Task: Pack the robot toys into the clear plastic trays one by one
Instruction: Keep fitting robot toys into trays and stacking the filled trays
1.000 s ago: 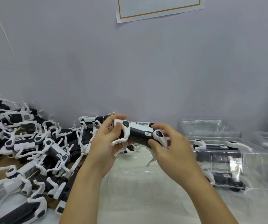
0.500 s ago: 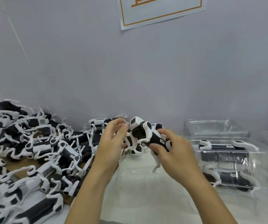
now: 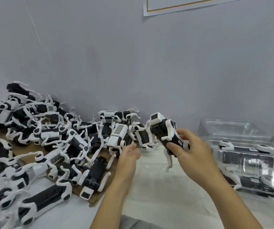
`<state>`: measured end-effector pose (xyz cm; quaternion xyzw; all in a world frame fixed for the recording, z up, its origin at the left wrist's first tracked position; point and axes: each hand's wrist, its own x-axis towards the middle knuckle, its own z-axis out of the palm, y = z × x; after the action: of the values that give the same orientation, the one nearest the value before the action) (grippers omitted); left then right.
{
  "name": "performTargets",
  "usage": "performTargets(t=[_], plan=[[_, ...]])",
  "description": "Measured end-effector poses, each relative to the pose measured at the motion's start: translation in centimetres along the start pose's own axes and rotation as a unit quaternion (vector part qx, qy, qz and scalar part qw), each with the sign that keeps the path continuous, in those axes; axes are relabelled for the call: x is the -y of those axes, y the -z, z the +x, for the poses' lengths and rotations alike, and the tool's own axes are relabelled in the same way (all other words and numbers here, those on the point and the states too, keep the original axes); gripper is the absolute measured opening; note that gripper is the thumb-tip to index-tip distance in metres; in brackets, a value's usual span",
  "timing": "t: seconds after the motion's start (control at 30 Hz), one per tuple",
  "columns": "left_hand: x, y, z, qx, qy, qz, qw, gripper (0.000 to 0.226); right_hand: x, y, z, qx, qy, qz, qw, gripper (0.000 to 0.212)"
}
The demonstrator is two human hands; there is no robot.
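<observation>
White-and-black plastic filled the left of my view: a heap of robot toys [image 3: 50, 146] lay tangled on a brown cardboard sheet [image 3: 98, 198] spread over the worktop [image 3: 157, 187], their bent legs crossing one another, the pile running back to the grey wall [image 3: 133, 71]. Nearer me the toys were blurred and I could not count them.

Just right of the heap's edge I saw my left hand [image 3: 129, 153], its grip loose and holding nothing, fingers relaxed and slightly blurred, close to a white toy with a dotted panel [image 3: 119, 133] but not clearly touching it.

Further right, my right hand [image 3: 189, 152] held one robot toy [image 3: 166, 134] above the worktop, thumb and fingers curled round its black rear body. It was tilted, its white head end raised toward the wall, and one thin white leg [image 3: 168, 161] hung down below the hand.

Beyond that, at the right, a clear plastic tray [image 3: 248, 164] sat on the worktop with packed toys showing through it, glare hiding how many. Behind it stood a stack of empty clear trays [image 3: 232, 129] near the wall. High on the wall hung a white paper notice with an orange border [image 3: 182, 4], cut off by the frame.
</observation>
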<state>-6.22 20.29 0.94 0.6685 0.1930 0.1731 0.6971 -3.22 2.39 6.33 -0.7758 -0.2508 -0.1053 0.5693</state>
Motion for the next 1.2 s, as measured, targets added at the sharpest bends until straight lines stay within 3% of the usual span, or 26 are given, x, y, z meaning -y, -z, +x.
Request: performTargets(t=[0.17, 0.27, 0.5, 0.6, 0.7, 0.8, 1.03, 1.2], plan=[[0.6, 0.3, 0.7, 0.015, 0.032, -0.009, 0.999, 0.034, 0.7, 0.3, 0.6, 0.012, -0.021, 0.045, 0.999, 0.015], [0.8, 0.2, 1.0, 0.013, 0.031, -0.008, 0.999, 0.037, 1.7, 0.5, 2.4, 0.031, -0.032, 0.046, 0.998, 0.02], [1.2, 0.3, 1.5, 0.007, 0.021, 0.009, 1.0, 0.037, 0.1, -0.4, 2.5, 0.041, -0.013, -0.03, 0.999, 0.05], [1.0, 0.2, 1.5, 0.004, 0.019, 0.022, 1.0, 0.034, -0.6, -0.3, 2.3, 0.042, -0.006, -0.071, 0.997, 0.036], [1.1, 0.2, 1.5, 0.006, 0.012, 0.019, 1.0, 0.025, -1.0, -0.6, 2.4, 0.092, -0.018, -0.146, 0.985, 0.024], [1.2, 0.2, 1.5, 0.01, 0.009, 0.012, 1.0, 0.022, -1.4, -1.1, 2.2, 0.129, -0.043, -0.163, 0.977, 0.037], [1.4, 0.2, 1.6, 0.004, 0.015, 0.003, 1.0, 0.022, -1.2, -1.2, 2.7, 0.071, -0.01, -0.177, 0.982, 0.046], [1.0, 0.1, 1.3, 0.02, 0.021, 0.001, 1.0, 0.03, -2.0, -1.8, 2.3, 0.162, -0.054, -0.211, 0.962, 0.045]])
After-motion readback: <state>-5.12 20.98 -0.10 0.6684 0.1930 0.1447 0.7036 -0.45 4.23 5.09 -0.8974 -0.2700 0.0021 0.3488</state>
